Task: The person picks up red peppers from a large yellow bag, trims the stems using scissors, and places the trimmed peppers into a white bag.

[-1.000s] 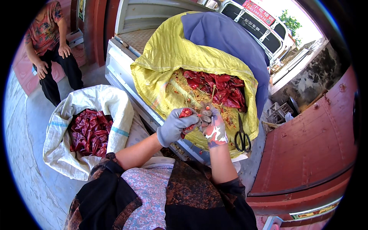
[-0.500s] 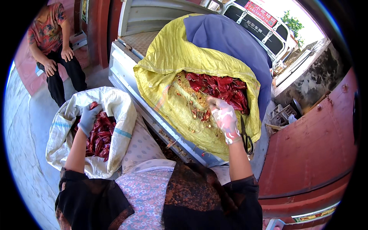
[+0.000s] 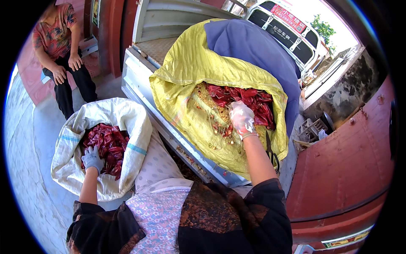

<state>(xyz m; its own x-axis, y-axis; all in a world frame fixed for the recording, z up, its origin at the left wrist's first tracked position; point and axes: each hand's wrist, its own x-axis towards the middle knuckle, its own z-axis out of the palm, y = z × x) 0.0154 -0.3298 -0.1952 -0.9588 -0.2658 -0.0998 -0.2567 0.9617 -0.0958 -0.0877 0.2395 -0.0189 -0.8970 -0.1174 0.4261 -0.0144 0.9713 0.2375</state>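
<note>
My left hand [image 3: 92, 159], in a grey glove, lies open with fingers spread on the dark red dried chili peppers [image 3: 111, 146] inside a white woven sack [image 3: 141, 127]. My right hand [image 3: 242, 117] wears a white-and-pink glove. Its fingers are curled at the near edge of the dried chili peppers [image 3: 263, 111] in the mouth of a yellow woven sack [image 3: 186, 55]; what they grip is hidden. Seeds, stems and pepper scraps [image 3: 222, 116] cover the sack's folded-down flap. Black-handled scissors [image 3: 272, 156] rest on the yellow sack, right of my right wrist.
The yellow sack lies on a metal cargo bed [image 3: 137, 80], with a purple-blue cloth [image 3: 249, 42] over it. A person [image 3: 59, 55] sits at far left, hands on knees. A red metal door [image 3: 338, 156] stands at right. A white vehicle cab [image 3: 287, 31] is beyond the bed.
My left hand has come down from the white sack's far side to its near left, and its fingers have spread. My right hand has shifted slightly up toward the peppers.
</note>
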